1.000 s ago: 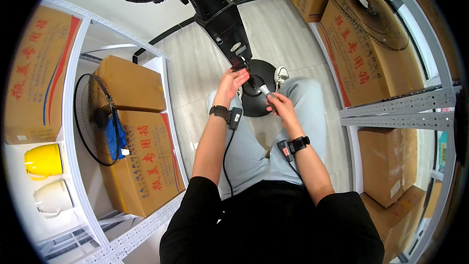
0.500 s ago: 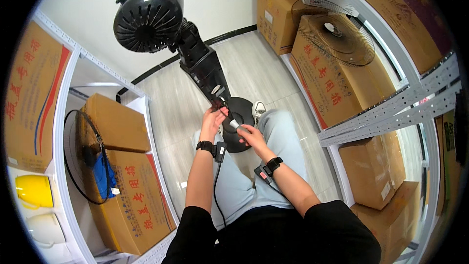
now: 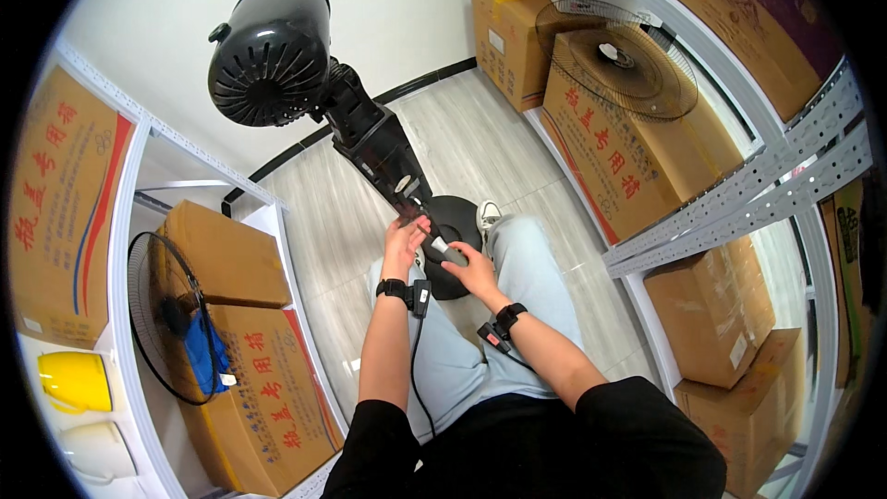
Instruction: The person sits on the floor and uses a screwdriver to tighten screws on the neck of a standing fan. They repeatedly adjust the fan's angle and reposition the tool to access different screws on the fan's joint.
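A black standing fan [image 3: 379,143] without its grille leans from its round base [image 3: 459,213] toward the upper left, its motor housing [image 3: 270,48] at the top. My left hand [image 3: 404,242] is closed at the lower end of the stand's black box, palm turned up, with the fingertips against it. Part of its grip is hidden. In my right hand [image 3: 474,271] is a screwdriver [image 3: 449,251] with a grey handle and a pale collar. Its thin shaft points up and left toward the stand, beside the left fingers; the tip is too small to make out.
A wire fan grille [image 3: 617,60] rests on a carton [image 3: 619,148] at right. Another grille [image 3: 176,319] with a blue cloth leans by cartons [image 3: 268,388] at left. Metal shelves [image 3: 739,199] flank both sides. Yellow [image 3: 76,382] and white [image 3: 100,451] mugs stand at lower left.
The whole view has shifted slightly, so the fan and shelves sit lower in the picture. Both hands stay at the foot of the stand; the right hand's grip on the screwdriver has turned slightly.
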A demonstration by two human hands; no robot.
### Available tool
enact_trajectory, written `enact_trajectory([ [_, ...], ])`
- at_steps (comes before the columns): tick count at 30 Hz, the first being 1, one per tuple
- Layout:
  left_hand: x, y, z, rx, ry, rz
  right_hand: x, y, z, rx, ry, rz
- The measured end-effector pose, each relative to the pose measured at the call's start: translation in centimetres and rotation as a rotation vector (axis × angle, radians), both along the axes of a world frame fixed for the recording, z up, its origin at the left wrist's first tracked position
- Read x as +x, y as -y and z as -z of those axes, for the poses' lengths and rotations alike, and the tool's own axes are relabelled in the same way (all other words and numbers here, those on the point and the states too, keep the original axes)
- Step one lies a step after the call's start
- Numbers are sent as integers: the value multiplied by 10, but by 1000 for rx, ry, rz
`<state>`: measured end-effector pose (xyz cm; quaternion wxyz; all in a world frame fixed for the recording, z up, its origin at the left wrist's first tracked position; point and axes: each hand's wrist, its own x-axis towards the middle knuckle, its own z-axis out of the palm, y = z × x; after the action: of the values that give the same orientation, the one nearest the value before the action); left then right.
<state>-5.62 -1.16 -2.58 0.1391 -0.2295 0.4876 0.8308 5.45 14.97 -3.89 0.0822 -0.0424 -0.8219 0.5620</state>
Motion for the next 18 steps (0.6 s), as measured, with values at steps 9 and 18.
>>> enact_trajectory([
  [9,3,2,5,-40,16,155,-2,2,8,-228,235,-30],
  [18,3,-2,4,-76,0,130,0,-20,0,-915,845,-131],
])
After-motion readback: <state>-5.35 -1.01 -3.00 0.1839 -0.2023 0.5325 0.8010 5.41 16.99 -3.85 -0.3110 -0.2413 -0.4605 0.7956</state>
